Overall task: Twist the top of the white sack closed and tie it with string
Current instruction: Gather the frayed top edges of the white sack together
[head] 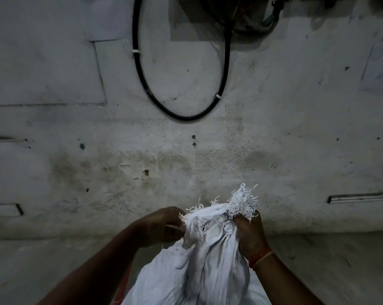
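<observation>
- Head view: our left hand (pixel 162 227) and right hand (pixel 250 234) grip the white sack (pixel 199 260)'s gathered top.
- Behind, a stained grey wall (pixel 76 128), a looped black cable (pixel 181 115); perhaps concrete floor (pixel 318 260).

The sack (pixel 199 260) is white (frayed threads too), the wall (pixel 76 150) stained grey, the cable (pixel 186 116) black, the wrist thread (pixel 261 259) orange-red.

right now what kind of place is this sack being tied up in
Probably a storeroom or workshop corner, dimly lit: a stained, pitted plaster wall, a thick black cable looped and clipped to it, and a bare concrete floor under the white sack.
</observation>
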### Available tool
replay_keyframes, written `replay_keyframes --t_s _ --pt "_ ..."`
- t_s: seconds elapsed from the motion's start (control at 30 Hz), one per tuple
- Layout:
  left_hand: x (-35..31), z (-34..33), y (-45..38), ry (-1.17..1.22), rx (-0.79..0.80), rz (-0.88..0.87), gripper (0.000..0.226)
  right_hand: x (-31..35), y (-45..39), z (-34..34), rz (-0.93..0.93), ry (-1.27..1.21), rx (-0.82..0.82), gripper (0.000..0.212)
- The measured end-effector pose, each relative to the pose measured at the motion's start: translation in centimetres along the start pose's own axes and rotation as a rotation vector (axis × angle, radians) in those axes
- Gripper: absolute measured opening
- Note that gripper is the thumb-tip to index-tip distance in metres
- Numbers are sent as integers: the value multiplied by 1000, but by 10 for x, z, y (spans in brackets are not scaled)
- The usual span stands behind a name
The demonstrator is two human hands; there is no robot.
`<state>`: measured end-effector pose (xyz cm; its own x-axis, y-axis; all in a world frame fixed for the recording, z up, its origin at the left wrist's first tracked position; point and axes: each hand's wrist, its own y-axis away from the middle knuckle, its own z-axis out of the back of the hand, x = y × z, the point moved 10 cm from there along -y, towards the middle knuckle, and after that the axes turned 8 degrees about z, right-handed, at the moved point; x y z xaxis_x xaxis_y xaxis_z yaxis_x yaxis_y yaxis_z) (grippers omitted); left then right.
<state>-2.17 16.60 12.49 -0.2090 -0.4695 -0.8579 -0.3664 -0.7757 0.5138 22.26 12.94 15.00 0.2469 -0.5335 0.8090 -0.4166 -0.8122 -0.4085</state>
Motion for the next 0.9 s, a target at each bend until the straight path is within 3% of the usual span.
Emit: replay_keyframes --t_s 0.13,0.23,0.33,0.43,0.53,0.57,0.6,0.67,0.77,0.83,0.9 --pt "11 -9 0 -130 0 9 14 -8 -2 3 -14 36 -2 29" --pt "29 -12 -2 -36 -18 112 6 -10 -1 6 -17 31 -20 31" --pt "26 -21 -6 110 -7 78 7 -11 -1 5 -10 6 -23 32" --pt "18 -9 -15 21 -117 37 21 -7 1 5 -18 15 -13 30" --pt "-1 23 -7 -97 -371 -11 17 -4 1 6 -14 18 -3 31" --pt "4 25 -16 73 -277 62 25 -2 1 6 -7 32 0 32" --pt "-11 24 -8 -38 -285 -2 26 -1 1 6 5 24 7 33" --pt "-12 26 1 -327 -342 119 13 2 2 4 17 7 0 37" --pt "-1 22 -2 -335 -273 257 13 2 2 -1 12 21 28 37" --pt "-10 28 -6 -269 -303 173 14 1 3 -2 25 1 38 35" --pt "-20 36 2 -207 -354 152 30 7 4 -3 53 12 53 34"
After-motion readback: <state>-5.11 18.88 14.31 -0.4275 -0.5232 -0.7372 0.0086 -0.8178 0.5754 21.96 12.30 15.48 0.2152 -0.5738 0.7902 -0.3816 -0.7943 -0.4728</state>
